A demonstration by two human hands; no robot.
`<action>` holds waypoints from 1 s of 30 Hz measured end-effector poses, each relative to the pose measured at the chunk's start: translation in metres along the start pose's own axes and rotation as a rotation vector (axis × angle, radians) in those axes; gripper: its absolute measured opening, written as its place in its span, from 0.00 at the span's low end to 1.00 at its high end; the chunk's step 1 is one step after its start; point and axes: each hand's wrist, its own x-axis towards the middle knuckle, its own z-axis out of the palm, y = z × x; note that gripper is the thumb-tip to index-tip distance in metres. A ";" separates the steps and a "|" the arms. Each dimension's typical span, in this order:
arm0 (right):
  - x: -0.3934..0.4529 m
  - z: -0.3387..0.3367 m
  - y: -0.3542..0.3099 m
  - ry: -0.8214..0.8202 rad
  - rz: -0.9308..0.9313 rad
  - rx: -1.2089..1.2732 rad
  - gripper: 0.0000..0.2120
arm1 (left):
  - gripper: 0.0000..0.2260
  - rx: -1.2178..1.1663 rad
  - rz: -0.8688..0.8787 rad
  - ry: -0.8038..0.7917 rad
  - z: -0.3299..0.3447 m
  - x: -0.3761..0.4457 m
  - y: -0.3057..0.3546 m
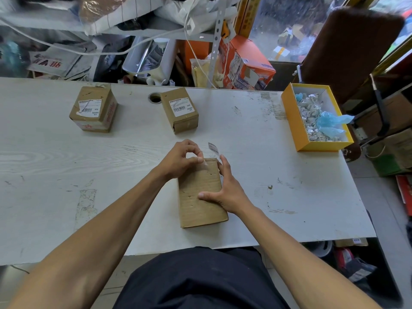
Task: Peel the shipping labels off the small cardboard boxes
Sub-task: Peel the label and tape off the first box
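Now we pinch the label [206, 162] with our left hand [182, 160] at the middle box [201, 192]; our right hand [225, 188] lies flat, pressing. Pull slowly.

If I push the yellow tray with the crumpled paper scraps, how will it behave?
The yellow tray would probably slide rather than tip, since it looks low and wide and sits flat on the table. It is likely light, because it holds only crumpled label scraps and a blue bag. A hard push might spill some loose scraps.
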 end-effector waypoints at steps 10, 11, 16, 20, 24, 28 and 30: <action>0.009 -0.009 -0.007 0.019 -0.045 0.001 0.63 | 0.40 -0.069 -0.098 0.037 -0.014 -0.038 -0.002; 0.013 -0.010 -0.009 0.027 -0.056 -0.008 0.63 | 0.45 -0.055 -0.108 0.022 -0.016 -0.042 -0.004; 0.033 -0.016 -0.022 0.024 -0.072 -0.018 0.63 | 0.58 -0.060 -0.114 -0.051 -0.019 -0.053 -0.011; 0.042 -0.011 -0.031 -0.018 -0.065 -0.055 0.63 | 0.59 -0.063 -0.130 -0.067 -0.015 -0.051 -0.020; 0.048 -0.003 -0.036 -0.019 -0.079 -0.116 0.62 | 0.58 -0.052 -0.145 -0.053 -0.009 -0.048 -0.025; 0.057 0.004 -0.039 0.066 -0.057 -0.213 0.57 | 0.52 -0.100 -0.196 0.031 -0.008 -0.040 -0.032; 0.064 0.006 -0.044 0.136 -0.041 -0.240 0.53 | 0.46 -0.130 -0.203 0.074 -0.008 -0.036 -0.032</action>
